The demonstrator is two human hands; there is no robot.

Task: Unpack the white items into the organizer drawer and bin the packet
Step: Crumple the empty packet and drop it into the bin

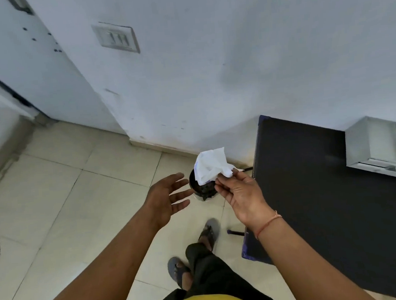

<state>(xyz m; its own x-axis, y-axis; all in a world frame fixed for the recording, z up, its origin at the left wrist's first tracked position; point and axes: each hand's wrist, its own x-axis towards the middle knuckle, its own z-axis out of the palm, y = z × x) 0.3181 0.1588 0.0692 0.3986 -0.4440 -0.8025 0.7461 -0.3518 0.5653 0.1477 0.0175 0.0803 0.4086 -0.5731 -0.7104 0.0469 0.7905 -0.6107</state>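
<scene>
My right hand (pixel 238 192) pinches a crumpled white packet (pixel 211 166) between thumb and fingertips, holding it above a small dark bin (pixel 203 189) that stands on the floor by the wall. Much of the bin is hidden behind the packet and my fingers. My left hand (pixel 168 196) hovers just left of the bin, palm up, fingers spread, holding nothing. The white organizer (pixel 375 146) sits on the black table at the right edge, one drawer partly pulled out; what lies in the drawer is unclear.
A black table (pixel 324 188) fills the right side, its corner close to my right wrist. Beige floor tiles (pixel 66 194) spread to the left. My sandalled feet (pixel 207 233) stand just before the bin. A white wall with a switch plate (pixel 116 37) is ahead.
</scene>
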